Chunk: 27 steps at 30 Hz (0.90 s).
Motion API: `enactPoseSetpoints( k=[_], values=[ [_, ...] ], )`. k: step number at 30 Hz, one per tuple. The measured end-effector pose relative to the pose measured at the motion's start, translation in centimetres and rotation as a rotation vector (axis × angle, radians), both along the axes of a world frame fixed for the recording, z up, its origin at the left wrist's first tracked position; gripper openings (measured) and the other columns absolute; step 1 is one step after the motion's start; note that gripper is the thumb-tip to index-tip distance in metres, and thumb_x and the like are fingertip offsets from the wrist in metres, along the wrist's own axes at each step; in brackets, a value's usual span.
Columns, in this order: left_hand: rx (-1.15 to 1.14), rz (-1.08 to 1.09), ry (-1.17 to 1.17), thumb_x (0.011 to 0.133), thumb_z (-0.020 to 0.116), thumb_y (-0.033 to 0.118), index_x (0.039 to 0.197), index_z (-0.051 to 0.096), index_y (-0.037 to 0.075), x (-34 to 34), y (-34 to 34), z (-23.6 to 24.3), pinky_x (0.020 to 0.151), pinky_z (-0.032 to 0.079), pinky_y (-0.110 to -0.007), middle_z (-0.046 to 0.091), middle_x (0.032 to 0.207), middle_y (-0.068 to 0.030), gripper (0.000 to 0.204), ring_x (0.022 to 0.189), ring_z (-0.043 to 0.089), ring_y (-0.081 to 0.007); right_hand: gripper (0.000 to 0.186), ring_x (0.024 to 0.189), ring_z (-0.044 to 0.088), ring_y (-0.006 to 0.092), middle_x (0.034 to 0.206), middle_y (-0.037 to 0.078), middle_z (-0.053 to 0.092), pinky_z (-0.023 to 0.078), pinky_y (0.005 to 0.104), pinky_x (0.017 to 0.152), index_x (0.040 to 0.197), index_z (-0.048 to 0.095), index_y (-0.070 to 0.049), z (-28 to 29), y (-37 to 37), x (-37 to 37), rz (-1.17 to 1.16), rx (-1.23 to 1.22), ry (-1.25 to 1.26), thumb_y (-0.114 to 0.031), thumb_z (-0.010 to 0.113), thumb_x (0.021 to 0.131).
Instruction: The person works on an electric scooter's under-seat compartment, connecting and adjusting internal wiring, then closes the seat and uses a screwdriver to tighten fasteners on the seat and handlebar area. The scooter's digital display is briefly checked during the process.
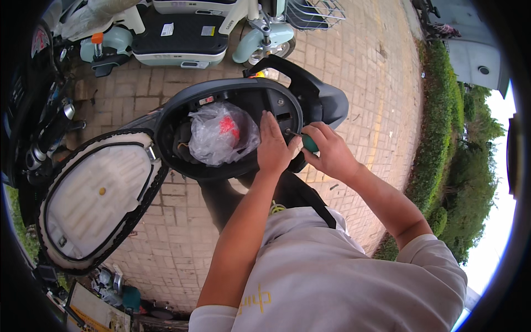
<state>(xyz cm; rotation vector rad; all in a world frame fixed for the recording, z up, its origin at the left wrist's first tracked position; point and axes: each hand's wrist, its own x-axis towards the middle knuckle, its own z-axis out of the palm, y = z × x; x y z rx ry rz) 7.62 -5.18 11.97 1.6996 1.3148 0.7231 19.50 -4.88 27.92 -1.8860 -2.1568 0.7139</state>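
Note:
My right hand [331, 150] grips the green handle of a screwdriver [310, 144]. Its metal shaft points left, with the tip at the rear inner wall of a scooter's black under-seat storage compartment [193, 89]. Stretched out, my left hand [273, 148] rests at the compartment's near right part, its thumb beside the screwdriver shaft. A round screw head [280, 102] shows on the wall above. Whether the tip sits in a screw cannot be made out. Left of my left hand, a crumpled clear plastic bag [213, 141] with a red patch fills much of the compartment.
The scooter's seat [99, 191] hangs flipped open at the left, its pale underside up. A black grab rail [315, 86] rises behind the compartment. A pale-green electric scooter [180, 41] stands beyond. Brick paving [370, 110] runs to a hedge [437, 138] at the right.

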Motion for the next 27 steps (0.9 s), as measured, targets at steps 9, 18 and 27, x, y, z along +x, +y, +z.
enactPoseSetpoints(
  k=[9, 18, 27],
  values=[
    [0.063, 0.153, -0.129, 0.073, 0.075, 0.013, 0.106, 0.066, 0.017, -0.4, -1.0, 0.0, 0.085, 0.052, -0.042, 0.053, 0.127, -0.0116, 0.034, 0.11, 0.057, -0.0346, 0.042, 0.093, 0.06, 0.0274, 0.109, 0.012, 0.057, 0.051, 0.0394, 0.082, 0.114, 0.059, -0.007, 1.9, 3.7, -1.6, 0.547, -0.143, -0.407, -0.015, 0.072, 0.075],
    [0.093, 0.202, -0.06, 0.074, 0.075, 0.014, 0.097, 0.068, 0.021, -0.1, -0.4, 0.7, 0.08, 0.052, -0.043, 0.056, 0.121, -0.0086, 0.025, 0.102, 0.059, -0.0334, 0.041, 0.095, 0.061, 0.026, 0.106, 0.009, 0.057, 0.056, 0.0359, 0.07, 0.116, 0.056, -0.006, 1.5, 2.6, -1.8, 0.496, -0.015, -0.424, -0.023, 0.068, 0.08],
    [-0.565, 0.272, -0.268, 0.085, 0.065, 0.023, 0.114, 0.061, 0.012, 1.1, -0.3, -0.2, 0.091, 0.048, -0.041, 0.051, 0.126, -0.0114, 0.031, 0.113, 0.054, -0.0321, 0.032, 0.094, 0.061, 0.0352, 0.107, 0.013, 0.057, 0.055, 0.0427, 0.068, 0.108, 0.06, -0.013, -0.6, 1.7, 0.1, 0.301, -0.154, -0.313, -0.023, 0.07, 0.079]
  ],
)
